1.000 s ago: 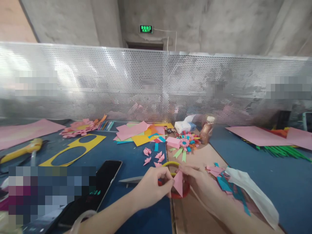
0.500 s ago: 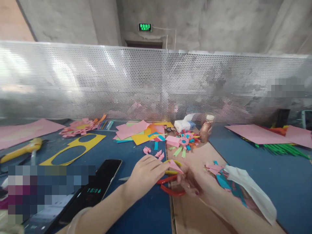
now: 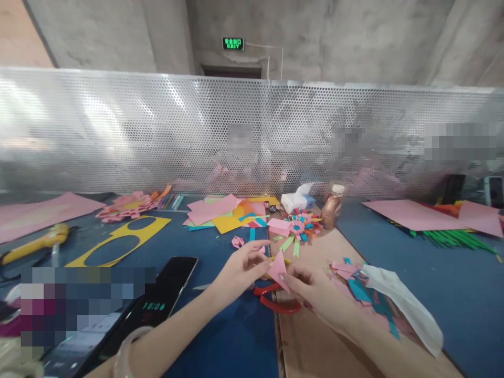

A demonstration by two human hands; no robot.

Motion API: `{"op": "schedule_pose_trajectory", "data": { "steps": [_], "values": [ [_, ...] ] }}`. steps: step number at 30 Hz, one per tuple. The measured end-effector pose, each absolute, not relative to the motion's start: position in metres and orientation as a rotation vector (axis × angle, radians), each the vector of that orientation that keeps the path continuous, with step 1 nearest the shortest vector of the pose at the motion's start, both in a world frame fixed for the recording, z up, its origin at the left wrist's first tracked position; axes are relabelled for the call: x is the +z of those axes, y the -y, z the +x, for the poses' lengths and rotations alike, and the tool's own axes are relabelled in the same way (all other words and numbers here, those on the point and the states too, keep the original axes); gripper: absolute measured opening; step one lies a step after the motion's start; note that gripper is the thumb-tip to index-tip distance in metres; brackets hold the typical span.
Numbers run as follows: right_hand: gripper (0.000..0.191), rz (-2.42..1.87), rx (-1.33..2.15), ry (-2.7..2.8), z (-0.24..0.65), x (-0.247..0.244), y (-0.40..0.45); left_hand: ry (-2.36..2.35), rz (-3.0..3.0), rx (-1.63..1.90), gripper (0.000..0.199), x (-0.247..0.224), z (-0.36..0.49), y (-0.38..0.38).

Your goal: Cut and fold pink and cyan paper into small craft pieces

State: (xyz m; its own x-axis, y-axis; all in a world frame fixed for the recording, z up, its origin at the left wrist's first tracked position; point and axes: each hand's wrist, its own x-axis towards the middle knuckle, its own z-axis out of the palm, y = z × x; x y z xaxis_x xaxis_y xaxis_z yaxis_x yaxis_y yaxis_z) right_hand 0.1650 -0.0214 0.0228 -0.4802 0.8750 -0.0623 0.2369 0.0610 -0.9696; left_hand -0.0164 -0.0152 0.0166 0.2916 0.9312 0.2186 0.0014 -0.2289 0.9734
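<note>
Pinching the small pink folded-paper triangle (image 3: 279, 268) by its lower right edge, your right hand (image 3: 303, 286) holds it near the red-handled metal scissors (image 3: 269, 290) on the blue-and-brown worktop (image 3: 236, 331). Your left hand (image 3: 244, 265) is at the triangle's left side, one finger extended; whether it grips cannot be told.

Right of the phone (image 3: 173, 281), the left hand (image 3: 241, 266) covers the middle of the red-handled scissors (image 3: 280, 305), and the pink triangle (image 3: 279, 270) hides part of a yellow loop (image 3: 288, 259). Left of the phone, a pixelated patch (image 3: 88, 299) obscures its contents; farther left, the picture edge truncates the yellow tool (image 3: 37, 243) and a pink sheet (image 3: 55, 212).
</note>
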Motion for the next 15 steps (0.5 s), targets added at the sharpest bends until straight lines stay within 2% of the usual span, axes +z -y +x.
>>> {"op": "schedule_pose_trajectory", "data": {
  "steps": [7,15],
  "values": [
    [0.035,-1.18,1.294,1.92,0.1642,0.0258,0.0228,-0.957,1.431,1.145,0.019,0.0218,-0.0102,0.0193],
    [0.032,-1.18,1.274,1.914,0.1634,0.0163,0.0184,-1.002,1.526,1.261,0.019,0.0171,-0.0132,0.0159]
  ]
}}
